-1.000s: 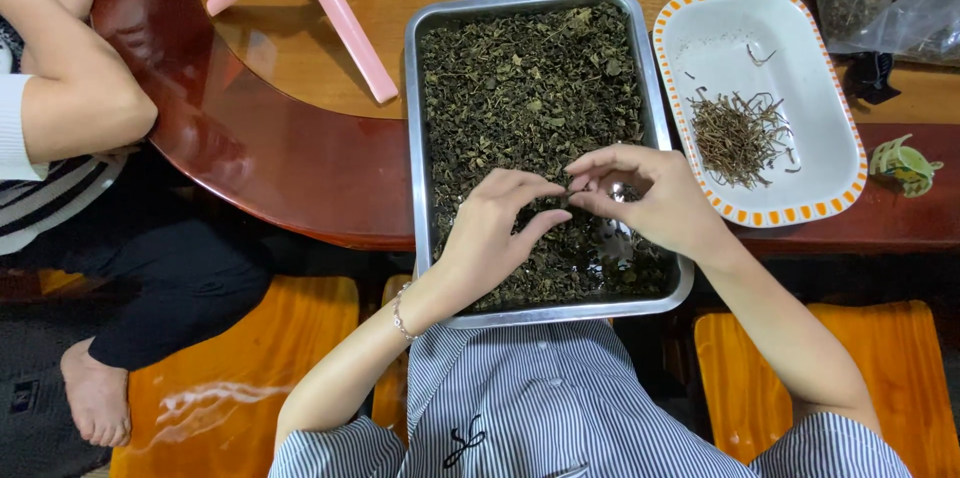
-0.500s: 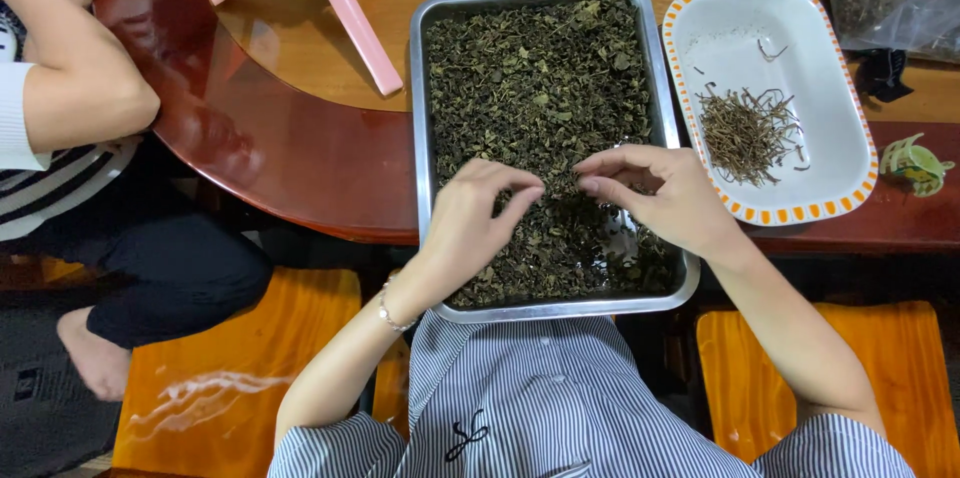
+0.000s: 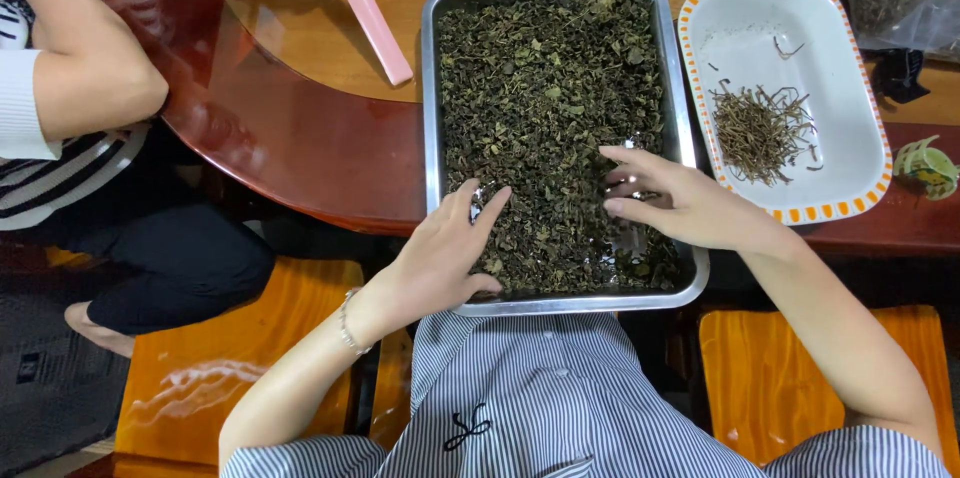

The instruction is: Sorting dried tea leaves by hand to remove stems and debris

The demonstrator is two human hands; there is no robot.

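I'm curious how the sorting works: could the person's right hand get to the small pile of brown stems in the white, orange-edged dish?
Probably yes. The right hand rests in the metal tray, and the stem pile lies uncovered in the dish right beside it.

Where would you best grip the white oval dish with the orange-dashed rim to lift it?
Probably by the long side rims of the white oval dish with the orange-dashed rim, both hands from above. The raised lip offers a hold, and the brown stem pile stays undisturbed.

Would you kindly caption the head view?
Both hands, left hand and right hand, spread over dried leaves in a metal tray.
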